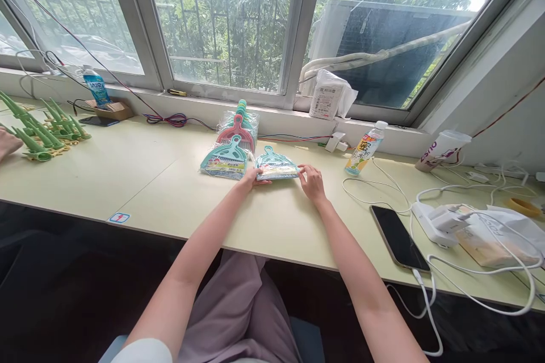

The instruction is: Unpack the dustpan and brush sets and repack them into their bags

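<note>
Left hand (250,178) and right hand (312,182) grip the wrapped dustpan (276,168) at 12 o'clock, probably positioning it, so keep it level.

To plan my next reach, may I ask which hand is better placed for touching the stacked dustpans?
Probably the left hand. It is at the left edge of the separate wrapped dustpan, close beside the stacked dustpans. The right hand is at the opposite edge, farther from them.
</note>
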`<state>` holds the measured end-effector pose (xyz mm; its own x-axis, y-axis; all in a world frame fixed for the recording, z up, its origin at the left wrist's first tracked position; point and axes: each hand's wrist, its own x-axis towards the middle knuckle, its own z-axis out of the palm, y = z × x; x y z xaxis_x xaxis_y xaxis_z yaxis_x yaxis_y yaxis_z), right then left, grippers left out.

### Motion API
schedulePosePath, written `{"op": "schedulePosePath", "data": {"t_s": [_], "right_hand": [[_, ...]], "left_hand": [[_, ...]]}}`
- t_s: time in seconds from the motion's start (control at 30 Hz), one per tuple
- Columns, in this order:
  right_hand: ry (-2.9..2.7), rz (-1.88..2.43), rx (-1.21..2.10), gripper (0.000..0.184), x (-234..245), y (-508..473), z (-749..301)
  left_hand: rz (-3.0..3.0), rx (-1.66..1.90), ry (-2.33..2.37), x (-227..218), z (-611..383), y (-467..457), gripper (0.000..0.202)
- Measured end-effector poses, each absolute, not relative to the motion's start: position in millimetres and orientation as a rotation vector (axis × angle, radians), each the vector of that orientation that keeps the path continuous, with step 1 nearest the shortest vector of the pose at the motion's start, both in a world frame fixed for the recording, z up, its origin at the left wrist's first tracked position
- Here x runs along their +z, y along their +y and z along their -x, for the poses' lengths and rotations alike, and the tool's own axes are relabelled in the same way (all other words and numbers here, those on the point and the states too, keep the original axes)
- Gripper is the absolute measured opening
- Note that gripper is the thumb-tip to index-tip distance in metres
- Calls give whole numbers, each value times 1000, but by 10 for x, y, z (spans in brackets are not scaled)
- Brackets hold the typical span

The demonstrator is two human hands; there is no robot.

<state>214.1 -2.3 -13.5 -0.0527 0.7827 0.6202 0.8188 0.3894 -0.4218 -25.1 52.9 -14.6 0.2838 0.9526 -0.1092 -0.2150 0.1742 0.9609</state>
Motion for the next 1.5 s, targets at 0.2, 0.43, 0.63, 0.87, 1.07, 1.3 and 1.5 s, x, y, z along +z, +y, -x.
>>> {"op": "schedulePosePath", "data": {"t_s": [0.2, 0.43, 0.63, 0.87, 1.07, 1.3, 1.5], "right_hand": [[-1758, 1516, 176, 12, -133, -50, -2110], [-1676, 1492, 194, 11, -54, -118, -2070], [-1549, 1500, 133, 16, -43, -133, -2053], [-1440, 1475, -73, 16, -85, -27, -2116], [-1415, 1396, 121, 8, -162, 40, -2113], [-1239, 1457, 680, 28, -284, 101, -2164], [-1022, 1361, 710, 39, -268, 114, -2210]], "left_hand": [[-955, 741, 879, 36, 352, 432, 46], [-935, 772, 776, 27, 393, 418, 34], [-988, 787, 697, -25, 342, 373, 36], [-1131, 725, 597, -6, 285, 250, 52], [-1189, 704, 595, 5, 296, 229, 67], [-1208, 707, 599, 47, 285, 218, 72], [-1284, 629, 602, 28, 254, 244, 64]]}}
